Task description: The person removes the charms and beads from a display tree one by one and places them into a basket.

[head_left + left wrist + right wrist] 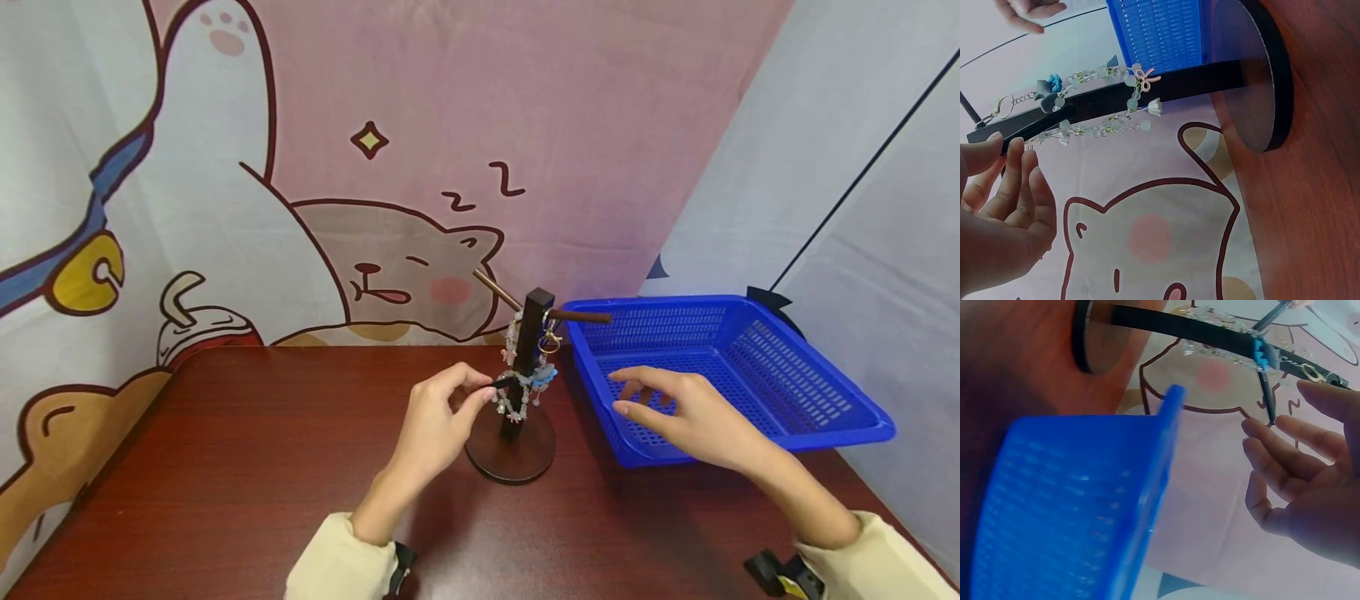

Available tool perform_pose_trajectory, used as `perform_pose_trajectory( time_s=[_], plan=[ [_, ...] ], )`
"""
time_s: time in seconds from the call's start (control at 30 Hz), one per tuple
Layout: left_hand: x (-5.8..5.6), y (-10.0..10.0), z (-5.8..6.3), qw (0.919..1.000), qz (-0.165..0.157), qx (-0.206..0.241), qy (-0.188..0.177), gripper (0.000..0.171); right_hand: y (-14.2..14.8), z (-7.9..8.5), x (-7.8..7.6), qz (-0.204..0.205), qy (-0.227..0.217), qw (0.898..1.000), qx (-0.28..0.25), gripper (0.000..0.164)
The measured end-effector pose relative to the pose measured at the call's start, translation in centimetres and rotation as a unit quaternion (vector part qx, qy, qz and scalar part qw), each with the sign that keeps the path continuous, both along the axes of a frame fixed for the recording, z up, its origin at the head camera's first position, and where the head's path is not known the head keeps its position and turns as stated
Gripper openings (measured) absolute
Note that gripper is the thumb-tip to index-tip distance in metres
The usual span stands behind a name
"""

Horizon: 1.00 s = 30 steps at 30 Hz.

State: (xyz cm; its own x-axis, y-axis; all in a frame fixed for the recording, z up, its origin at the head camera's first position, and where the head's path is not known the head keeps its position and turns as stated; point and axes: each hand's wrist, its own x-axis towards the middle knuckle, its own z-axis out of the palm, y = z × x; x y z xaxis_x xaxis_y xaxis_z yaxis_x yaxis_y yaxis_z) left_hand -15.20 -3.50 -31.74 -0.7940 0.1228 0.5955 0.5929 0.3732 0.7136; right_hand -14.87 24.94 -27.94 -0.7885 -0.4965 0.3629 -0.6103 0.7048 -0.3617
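Note:
A dark wooden stand (529, 329) with a round base (512, 462) and side pegs stands on the table. My left hand (438, 417) pinches the end of its dark front peg (1038, 129) between thumb and index finger. A pale beaded charm strand (1132, 100) hangs around the post, with a pink bow, a white flower and a blue flower (543, 375). A gold clasp and ring (551, 340) hang near the post's top. My right hand (686, 408) hovers right of the stand, in front of the basket, fingers loosely bent, thumb apart, holding nothing.
A blue perforated basket (600, 375) sits right of the stand, its near rim beneath my right hand. The reddish-brown table (262, 467) extends left. A cartoon-printed cloth (600, 125) hangs behind the table's back edge.

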Motion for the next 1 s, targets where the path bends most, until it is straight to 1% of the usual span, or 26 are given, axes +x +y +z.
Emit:
perform_pose_trajectory(
  time_s=[0.13,0.27,0.47,0.63,0.83,0.93,1.0],
  plan=[
    [0.1,-0.1,0.2,0.9999,-0.002,0.001,-0.01,0.004,-0.6,1.1,-0.4,0.016,-0.003,1.0,-0.005,0.023],
    [0.1,-0.1,0.2,0.9999,-0.002,-0.001,-0.012,0.004,-1.4,2.1,-0.8,0.026,-0.011,1.0,-0.011,0.02],
    [0.0,-0.1,0.2,1.0,-0.002,-0.001,-0.01,0.005,-2.7,3.2,-1.7,0.017,-0.039,0.999,-0.025,0.018],
    [0.0,0.0,0.1,0.9999,-0.001,0.0,-0.014,0.004,-3.6,3.7,-2.4,0.002,-0.072,0.996,-0.043,0.019],
    [-0.1,-0.1,0.0,0.9998,-0.007,0.004,-0.016,0.004,-4.7,4.3,-3.4,0.004,-0.095,0.993,-0.065,0.027],
    [-0.1,-0.1,0.0,0.9998,-0.011,0.006,-0.018,0.004,-5.4,4.6,-3.8,0.007,-0.11,0.99,-0.085,0.026],
    [-0.1,-0.1,0.0,0.9997,-0.013,0.007,-0.02,0.004,-5.8,4.7,-3.9,0.008,-0.12,0.988,-0.099,0.023]
  ],
)
